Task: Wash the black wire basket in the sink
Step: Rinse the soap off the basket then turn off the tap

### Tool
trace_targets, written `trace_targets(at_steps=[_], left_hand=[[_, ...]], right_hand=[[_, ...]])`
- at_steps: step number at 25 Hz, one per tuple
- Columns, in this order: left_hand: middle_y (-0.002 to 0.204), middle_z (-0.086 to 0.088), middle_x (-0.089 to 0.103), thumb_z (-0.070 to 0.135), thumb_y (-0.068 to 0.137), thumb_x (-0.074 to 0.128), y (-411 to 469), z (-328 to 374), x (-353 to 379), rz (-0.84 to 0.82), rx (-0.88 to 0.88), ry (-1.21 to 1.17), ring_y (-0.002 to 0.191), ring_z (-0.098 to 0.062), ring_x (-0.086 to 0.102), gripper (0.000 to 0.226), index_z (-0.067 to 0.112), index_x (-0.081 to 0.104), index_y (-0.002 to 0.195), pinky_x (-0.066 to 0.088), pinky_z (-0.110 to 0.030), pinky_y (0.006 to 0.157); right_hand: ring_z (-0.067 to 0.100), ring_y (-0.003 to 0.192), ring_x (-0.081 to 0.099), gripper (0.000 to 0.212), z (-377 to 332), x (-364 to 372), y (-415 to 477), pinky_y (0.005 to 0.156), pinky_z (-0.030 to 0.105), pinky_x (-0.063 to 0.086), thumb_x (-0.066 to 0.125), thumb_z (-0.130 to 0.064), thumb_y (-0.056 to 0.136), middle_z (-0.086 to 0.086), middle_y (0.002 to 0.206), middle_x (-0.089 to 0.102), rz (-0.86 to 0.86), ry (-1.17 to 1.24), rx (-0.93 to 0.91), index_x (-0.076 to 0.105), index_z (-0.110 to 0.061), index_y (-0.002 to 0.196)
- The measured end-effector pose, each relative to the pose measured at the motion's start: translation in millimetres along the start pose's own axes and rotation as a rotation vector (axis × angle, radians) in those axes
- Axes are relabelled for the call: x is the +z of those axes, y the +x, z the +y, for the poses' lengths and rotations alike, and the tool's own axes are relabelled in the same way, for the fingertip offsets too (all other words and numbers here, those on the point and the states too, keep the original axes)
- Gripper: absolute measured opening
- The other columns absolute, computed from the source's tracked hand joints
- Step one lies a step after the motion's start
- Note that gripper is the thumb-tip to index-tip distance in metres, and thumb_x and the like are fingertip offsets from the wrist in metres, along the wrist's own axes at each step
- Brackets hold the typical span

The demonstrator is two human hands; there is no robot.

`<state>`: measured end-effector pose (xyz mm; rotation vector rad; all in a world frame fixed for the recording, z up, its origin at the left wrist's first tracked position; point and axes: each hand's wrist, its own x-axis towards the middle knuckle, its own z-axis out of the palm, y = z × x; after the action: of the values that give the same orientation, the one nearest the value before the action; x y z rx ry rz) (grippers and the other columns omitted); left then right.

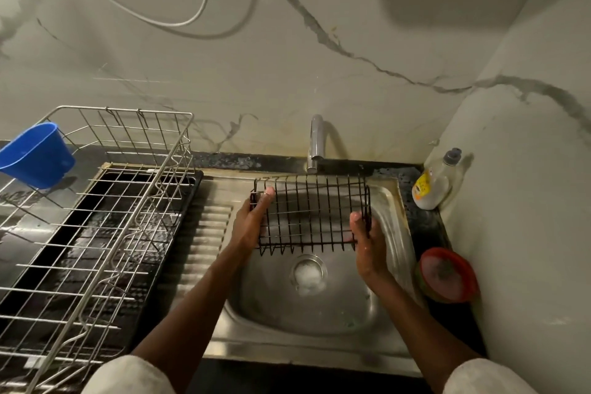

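Black wire basket (311,213) held over the sink (319,313), just under the faucet (316,141). Left hand (252,221) grips its left edge, right hand (367,243) grips the right edge, fingers curled round the wires. Drying rack (96,217) sits left, soap bottle (436,184) right.

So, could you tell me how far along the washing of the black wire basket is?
Done, apparently: soaping, since suds sit at the drain of the sink. In hand: left hand and right hand grip the black wire basket by its ends below the tap; I cannot see whether water runs. Left: likely a rinse, then the dish rack.
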<state>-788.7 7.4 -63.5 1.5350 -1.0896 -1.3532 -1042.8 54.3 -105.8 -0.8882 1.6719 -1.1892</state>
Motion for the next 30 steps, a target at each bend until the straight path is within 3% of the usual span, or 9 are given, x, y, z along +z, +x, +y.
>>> trace_targets(at_steps=[3, 4, 6, 11, 17, 19, 22, 27, 30], left_hand=[[0.11, -0.017, 0.07, 0.087, 0.064, 0.067, -7, -40, 8, -0.012, -0.305, 0.044, 0.097, -0.038, 0.07, 0.079, 0.03, 0.065, 0.119, 0.059, -0.054, 0.087], [0.11, -0.016, 0.071, 0.088, 0.056, 0.071, -12, -50, 9, -0.018, -0.411, 0.037, 0.095, -0.038, 0.071, 0.092, 0.026, 0.064, 0.123, 0.06, -0.056, 0.085], [0.108, -0.015, 0.07, 0.09, 0.046, 0.075, -8, -55, 11, 0.071, -0.498, -0.018, 0.093, -0.033, 0.071, 0.111, 0.016, 0.06, 0.127, 0.06, -0.047, 0.082], [0.062, 0.002, 0.052, 0.09, 0.057, 0.067, -1, -20, 10, 0.021, -0.361, 0.052, 0.052, -0.012, 0.047, 0.096, 0.019, 0.062, 0.121, 0.041, -0.027, 0.051], [0.089, -0.011, 0.065, 0.07, 0.072, 0.076, -6, -19, 0, -0.092, -0.099, -0.094, 0.073, -0.022, 0.064, 0.061, 0.024, 0.068, 0.111, 0.053, -0.035, 0.067], [0.109, -0.021, 0.068, 0.067, 0.077, 0.074, -3, -25, 0, -0.095, -0.201, -0.062, 0.097, -0.038, 0.067, 0.061, 0.023, 0.067, 0.117, 0.055, -0.044, 0.082], [0.112, -0.02, 0.07, 0.062, 0.075, 0.076, -3, -24, -1, -0.04, -0.411, -0.045, 0.098, -0.034, 0.068, 0.067, 0.014, 0.064, 0.12, 0.056, -0.039, 0.079], [0.07, 0.001, 0.065, 0.086, 0.062, 0.069, -1, -22, -12, -0.041, -0.364, 0.088, 0.055, -0.016, 0.061, 0.091, 0.015, 0.068, 0.118, 0.053, -0.032, 0.057], [0.071, -0.007, 0.058, 0.082, 0.066, 0.072, -9, -23, -16, -0.039, -0.178, 0.038, 0.059, -0.023, 0.051, 0.084, 0.013, 0.071, 0.113, 0.046, -0.032, 0.055]], right_hand=[[0.027, 0.091, 0.064, 0.106, 18, -3, 3, 0.084, 0.044, 0.055, 0.061, -0.095, 0.048, 0.006, 0.102, 0.066, -0.152, -0.058, 0.707, 0.064, -0.019, 0.122], [0.027, 0.084, 0.061, 0.107, 20, -8, -2, 0.08, 0.042, 0.055, 0.061, -0.093, 0.051, 0.01, 0.092, 0.063, -0.187, -0.072, 0.771, 0.064, -0.013, 0.123], [0.026, 0.078, 0.056, 0.104, 13, -8, 5, 0.081, 0.042, 0.055, 0.057, -0.091, 0.063, 0.009, 0.08, 0.055, -0.103, -0.127, 0.72, 0.062, -0.007, 0.122], [0.032, 0.096, 0.06, 0.115, -1, -6, 6, 0.083, 0.051, 0.058, 0.056, -0.096, 0.057, 0.011, 0.108, 0.059, 0.018, -0.102, 0.575, 0.053, -0.014, 0.137], [0.008, 0.077, 0.058, 0.051, -19, -4, -35, 0.072, 0.026, 0.051, 0.047, -0.074, 0.089, 0.012, 0.102, 0.064, 0.082, -0.252, 0.12, 0.05, -0.027, 0.111], [0.01, 0.065, 0.05, 0.065, -20, 0, -29, 0.057, 0.027, 0.049, 0.049, -0.078, 0.086, 0.012, 0.094, 0.057, 0.072, -0.115, 0.429, 0.052, -0.017, 0.109], [0.014, 0.049, 0.039, 0.085, -20, -1, -25, 0.045, 0.021, 0.037, 0.051, -0.085, 0.078, 0.007, 0.067, 0.044, -0.06, -0.108, 0.763, 0.058, -0.01, 0.118], [0.017, 0.055, 0.047, 0.076, -34, 1, -23, 0.05, 0.027, 0.046, 0.052, -0.088, 0.076, 0.007, 0.067, 0.046, -0.05, -0.118, 0.542, 0.056, -0.018, 0.104], [0.02, 0.068, 0.065, 0.092, -28, -1, -36, 0.055, 0.03, 0.056, 0.043, -0.092, 0.075, 0.008, 0.088, 0.061, -0.003, -0.227, 0.302, 0.06, -0.011, 0.116]])
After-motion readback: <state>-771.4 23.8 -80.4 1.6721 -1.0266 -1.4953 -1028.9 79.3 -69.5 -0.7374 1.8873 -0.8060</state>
